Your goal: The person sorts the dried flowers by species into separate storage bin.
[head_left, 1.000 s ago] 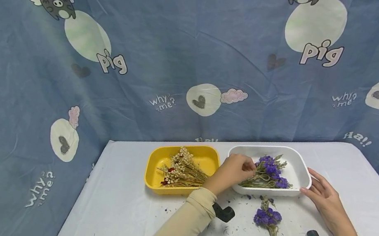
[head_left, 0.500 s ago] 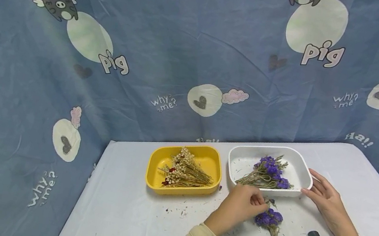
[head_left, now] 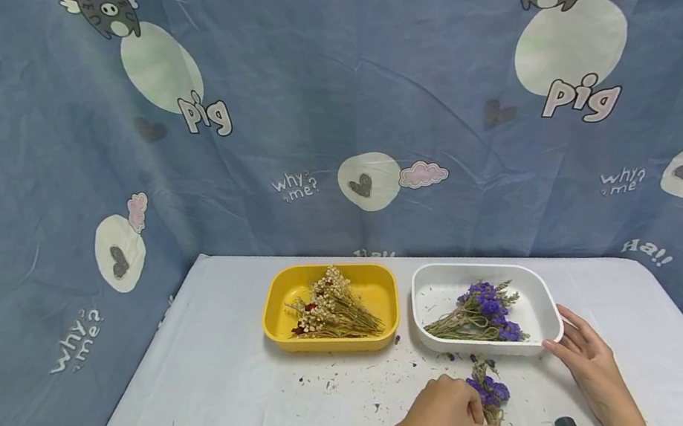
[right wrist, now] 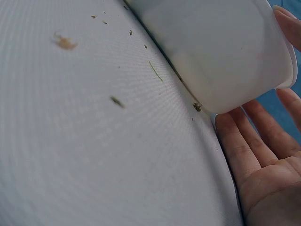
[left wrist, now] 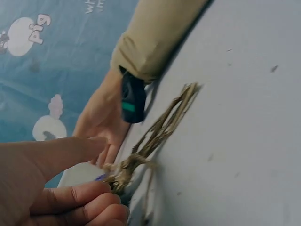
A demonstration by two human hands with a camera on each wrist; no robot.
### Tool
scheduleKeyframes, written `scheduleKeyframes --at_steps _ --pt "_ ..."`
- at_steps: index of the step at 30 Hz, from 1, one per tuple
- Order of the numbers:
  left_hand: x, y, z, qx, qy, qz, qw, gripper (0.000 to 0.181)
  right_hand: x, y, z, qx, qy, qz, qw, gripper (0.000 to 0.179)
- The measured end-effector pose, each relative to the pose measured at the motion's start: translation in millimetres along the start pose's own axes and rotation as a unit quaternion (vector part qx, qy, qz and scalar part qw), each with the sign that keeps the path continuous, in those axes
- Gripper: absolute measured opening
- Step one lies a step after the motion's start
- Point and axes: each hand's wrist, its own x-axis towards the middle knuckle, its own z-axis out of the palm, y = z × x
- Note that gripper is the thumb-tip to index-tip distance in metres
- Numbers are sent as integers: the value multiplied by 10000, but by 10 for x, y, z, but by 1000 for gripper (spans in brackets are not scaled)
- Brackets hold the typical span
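A small bunch of dried purple flowers (head_left: pixel 489 391), its stems tied with twine, lies on the table below the white tray. My left hand (head_left: pixel 441 420) is over its upper stems. In the left wrist view, the thumb stands apart from the loosely bent fingers, with the tied stems (left wrist: pixel 157 127) just beyond the fingertips. My right hand (head_left: pixel 590 368) holds the right end of the white tray (head_left: pixel 440 269), thumb at the near corner and fingers along the side. In the right wrist view, fingertips touch the tray's wall (right wrist: pixel 221 52). More purple bunches (head_left: pixel 489 305) lie inside it.
Left of the white tray stands a yellow tray (head_left: pixel 279 301) with dried cream and red flowers (head_left: pixel 333 302). Crumbs of plant matter are scattered on the white tablecloth (head_left: pixel 217 388). A blue printed curtain (head_left: pixel 282 82) hangs behind the table.
My left hand has come out of the white tray, moved toward me and down to the bunch on the table. My right hand stays at the tray's right end.
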Motion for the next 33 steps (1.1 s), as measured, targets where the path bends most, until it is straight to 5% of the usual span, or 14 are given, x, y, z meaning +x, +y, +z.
scheduleKeyframes --at_steps 10,16,27,33 --pt "1 44 216 687 20 54 9976 44 -3 15 -14 20 -2 -10 10000 77" --pt "6 64 215 784 169 114 9967 31 -1 -4 -14 -136 -16 56 9999 77" --pt "-68 5 57 -450 -442 -347 9974 14 0 11 -14 236 -79 -36 9997 76" --pt "-60 -88 -34 -685 -503 -266 9960 18 9 9 -16 47 -20 9 10000 77"
